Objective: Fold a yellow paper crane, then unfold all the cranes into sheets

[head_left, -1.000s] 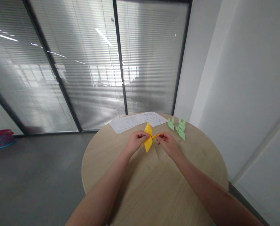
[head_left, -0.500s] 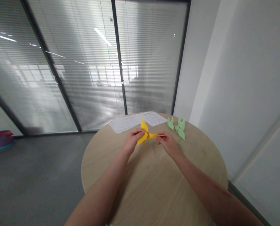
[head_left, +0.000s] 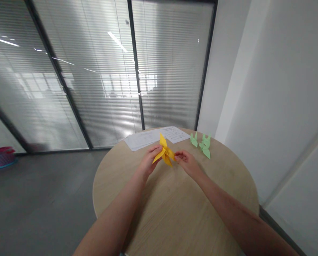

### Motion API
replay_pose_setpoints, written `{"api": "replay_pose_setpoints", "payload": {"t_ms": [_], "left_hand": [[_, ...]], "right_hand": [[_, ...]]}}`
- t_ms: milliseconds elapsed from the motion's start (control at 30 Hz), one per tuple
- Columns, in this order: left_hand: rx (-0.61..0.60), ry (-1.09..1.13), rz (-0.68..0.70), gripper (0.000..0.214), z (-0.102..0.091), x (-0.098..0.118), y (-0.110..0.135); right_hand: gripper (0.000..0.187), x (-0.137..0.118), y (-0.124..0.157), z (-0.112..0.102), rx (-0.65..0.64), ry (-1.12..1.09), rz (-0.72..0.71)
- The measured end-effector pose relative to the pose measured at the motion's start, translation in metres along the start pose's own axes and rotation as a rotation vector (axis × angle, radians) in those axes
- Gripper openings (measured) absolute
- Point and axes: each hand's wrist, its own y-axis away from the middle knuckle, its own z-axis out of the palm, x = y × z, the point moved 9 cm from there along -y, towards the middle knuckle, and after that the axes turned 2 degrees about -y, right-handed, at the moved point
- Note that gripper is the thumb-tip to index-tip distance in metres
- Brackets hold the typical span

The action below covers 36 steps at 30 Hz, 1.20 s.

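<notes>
A yellow folded-paper piece point(head_left: 164, 152) with several pointed flaps is held up over the round table. My left hand point(head_left: 150, 158) pinches its left side between thumb and fingers. At the piece's right flap, my right hand point(head_left: 186, 160) has its thumb and fingertips closed on the tip. Light green folded-paper pieces point(head_left: 205, 145) stand on the table just beyond my right hand, and a smaller green piece point(head_left: 193, 139) is beside them.
Printed white sheets point(head_left: 145, 138) lie along the far edge of the wooden table point(head_left: 172, 209). Behind it rises a glass partition with blinds point(head_left: 169, 71). A white wall point(head_left: 289, 106) is close on the right. A pink and blue basket point(head_left: 1, 157) stands on the floor at far left.
The right flap, stretched out long and thin before, now looks shorter and broader. My right hand has come slightly nearer my left, and the yellow piece has turned to show more flaps.
</notes>
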Motion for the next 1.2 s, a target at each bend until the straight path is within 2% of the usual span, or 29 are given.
{"api": "replay_pose_setpoints", "payload": {"t_ms": [133, 333, 633, 933, 1033, 1200], "left_hand": [[-0.013, 0.007, -0.014, 0.031, 0.002, -0.003, -0.001], [-0.013, 0.035, -0.046, 0.031, 0.004, -0.009, -0.001], [-0.068, -0.024, -0.075, 0.029, 0.007, -0.014, 0.001], [-0.031, 0.044, -0.121, 0.034, -0.001, -0.032, -0.011], [-0.031, 0.039, -0.142, 0.033, 0.001, -0.032, -0.01], [-0.049, 0.004, -0.095, 0.04, 0.004, -0.026, -0.007]], "right_hand": [[0.042, 0.004, 0.001, 0.01, -0.066, -0.108, 0.085], [0.041, -0.001, 0.006, 0.019, -0.153, -0.174, 0.141], [0.043, 0.001, 0.025, 0.042, -0.349, -0.396, 0.377], [0.045, 0.005, 0.028, 0.047, -0.389, -0.499, 0.423], [0.046, 0.006, 0.028, 0.048, -0.403, -0.502, 0.425], [0.046, 0.007, 0.027, 0.047, -0.383, -0.516, 0.429]]}}
